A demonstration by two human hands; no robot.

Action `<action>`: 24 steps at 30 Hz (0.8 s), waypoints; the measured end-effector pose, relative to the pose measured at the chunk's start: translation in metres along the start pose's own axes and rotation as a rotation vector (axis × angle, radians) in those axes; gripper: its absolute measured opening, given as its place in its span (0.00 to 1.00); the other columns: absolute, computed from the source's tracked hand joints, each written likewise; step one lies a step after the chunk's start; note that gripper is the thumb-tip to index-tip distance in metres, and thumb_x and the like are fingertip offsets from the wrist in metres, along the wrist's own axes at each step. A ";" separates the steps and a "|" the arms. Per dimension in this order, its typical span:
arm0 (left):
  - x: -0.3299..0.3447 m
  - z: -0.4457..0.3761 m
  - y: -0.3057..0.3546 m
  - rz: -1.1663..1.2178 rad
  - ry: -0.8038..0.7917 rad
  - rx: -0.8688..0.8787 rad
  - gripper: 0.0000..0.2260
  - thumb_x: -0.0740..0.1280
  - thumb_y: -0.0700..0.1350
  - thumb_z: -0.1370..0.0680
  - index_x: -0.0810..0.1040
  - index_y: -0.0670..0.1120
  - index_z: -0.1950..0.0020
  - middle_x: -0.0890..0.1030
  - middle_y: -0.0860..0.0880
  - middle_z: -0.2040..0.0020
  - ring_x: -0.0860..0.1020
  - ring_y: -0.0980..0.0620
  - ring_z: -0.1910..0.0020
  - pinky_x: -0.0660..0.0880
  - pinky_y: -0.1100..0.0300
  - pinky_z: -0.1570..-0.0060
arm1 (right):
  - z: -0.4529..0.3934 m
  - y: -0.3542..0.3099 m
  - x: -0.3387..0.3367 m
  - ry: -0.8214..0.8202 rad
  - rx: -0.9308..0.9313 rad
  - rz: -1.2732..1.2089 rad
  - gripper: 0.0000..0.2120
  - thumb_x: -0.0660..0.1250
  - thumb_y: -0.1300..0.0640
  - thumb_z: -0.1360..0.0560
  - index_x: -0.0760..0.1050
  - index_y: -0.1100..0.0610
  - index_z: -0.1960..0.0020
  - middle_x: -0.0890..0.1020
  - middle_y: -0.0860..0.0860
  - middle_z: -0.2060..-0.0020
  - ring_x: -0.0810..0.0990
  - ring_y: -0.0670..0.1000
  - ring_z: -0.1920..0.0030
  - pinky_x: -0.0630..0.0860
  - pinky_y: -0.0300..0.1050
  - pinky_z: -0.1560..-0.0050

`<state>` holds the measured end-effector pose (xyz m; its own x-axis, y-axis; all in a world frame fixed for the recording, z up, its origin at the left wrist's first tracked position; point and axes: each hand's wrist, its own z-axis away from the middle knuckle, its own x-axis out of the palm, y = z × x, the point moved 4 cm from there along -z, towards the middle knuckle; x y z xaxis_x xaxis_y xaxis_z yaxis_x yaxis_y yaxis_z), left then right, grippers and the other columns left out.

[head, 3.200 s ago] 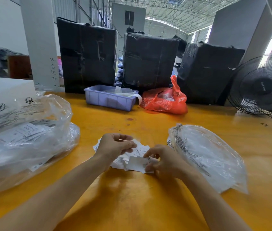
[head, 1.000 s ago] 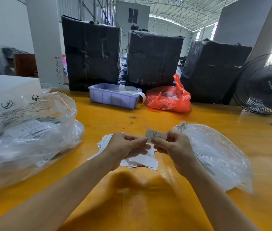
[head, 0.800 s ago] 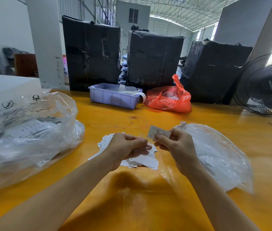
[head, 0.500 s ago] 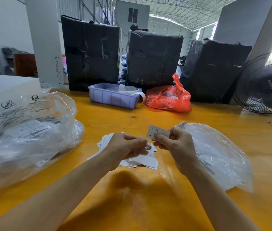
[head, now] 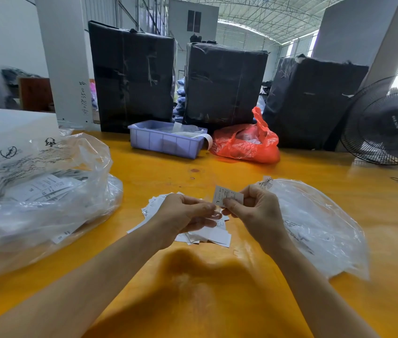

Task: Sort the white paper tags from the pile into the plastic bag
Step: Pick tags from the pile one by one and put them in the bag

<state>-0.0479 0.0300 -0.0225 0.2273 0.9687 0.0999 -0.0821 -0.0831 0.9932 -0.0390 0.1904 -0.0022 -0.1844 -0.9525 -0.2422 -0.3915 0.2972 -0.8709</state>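
Above the loose pile of white paper tags (head: 200, 234), the right hand (head: 254, 211) pinches one printed white tag (head: 227, 198); the left hand (head: 183, 213) is curled, contents unclear. Beside the right hand lies the clear plastic bag (head: 315, 223).

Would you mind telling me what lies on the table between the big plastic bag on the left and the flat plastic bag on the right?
In the head view, the pile of white tags, with both hands above it.

White paper tags (head: 207, 234) with black print lie on an orange-yellow table (head: 217, 301); behind, a lilac bin (head: 164, 142) and red bag (head: 244, 142).
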 end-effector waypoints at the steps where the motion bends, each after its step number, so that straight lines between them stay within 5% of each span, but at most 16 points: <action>1: 0.000 0.000 0.000 -0.005 0.002 0.002 0.05 0.72 0.42 0.28 0.83 0.42 0.54 0.85 0.45 0.59 0.84 0.52 0.64 0.76 0.67 0.69 | 0.000 0.000 0.000 0.004 -0.010 0.017 0.09 0.72 0.67 0.30 0.72 0.63 0.64 0.83 0.59 0.65 0.84 0.52 0.67 0.80 0.44 0.67; 11: -0.003 -0.003 -0.003 -0.019 0.042 0.010 0.03 0.73 0.40 0.28 0.83 0.42 0.56 0.85 0.46 0.61 0.84 0.53 0.65 0.76 0.67 0.68 | 0.001 0.000 0.002 -0.001 -0.048 0.107 0.12 0.73 0.67 0.30 0.71 0.59 0.66 0.83 0.58 0.67 0.84 0.51 0.67 0.81 0.56 0.64; 16: -0.005 -0.006 -0.003 -0.020 0.043 0.028 0.03 0.73 0.39 0.29 0.82 0.41 0.56 0.85 0.45 0.62 0.83 0.53 0.66 0.78 0.62 0.60 | 0.000 0.000 0.002 -0.009 -0.057 0.108 0.11 0.73 0.67 0.30 0.72 0.61 0.66 0.83 0.58 0.68 0.84 0.52 0.67 0.81 0.50 0.66; 20: -0.002 -0.005 -0.003 -0.077 0.036 0.035 0.05 0.74 0.40 0.30 0.83 0.42 0.56 0.85 0.46 0.62 0.83 0.55 0.67 0.76 0.68 0.68 | -0.001 0.001 0.001 0.019 -0.076 0.101 0.11 0.73 0.67 0.30 0.71 0.62 0.66 0.82 0.63 0.66 0.84 0.52 0.67 0.79 0.42 0.68; 24: -0.002 -0.004 -0.003 -0.084 0.052 0.038 0.05 0.74 0.42 0.30 0.83 0.43 0.57 0.85 0.46 0.62 0.83 0.55 0.67 0.74 0.69 0.71 | 0.000 0.000 0.002 0.021 -0.098 0.129 0.13 0.73 0.66 0.30 0.71 0.58 0.67 0.83 0.61 0.66 0.84 0.51 0.67 0.81 0.48 0.67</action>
<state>-0.0517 0.0297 -0.0255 0.1806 0.9834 0.0143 -0.0276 -0.0094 0.9996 -0.0394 0.1889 -0.0022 -0.2571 -0.9046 -0.3399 -0.4493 0.4233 -0.7867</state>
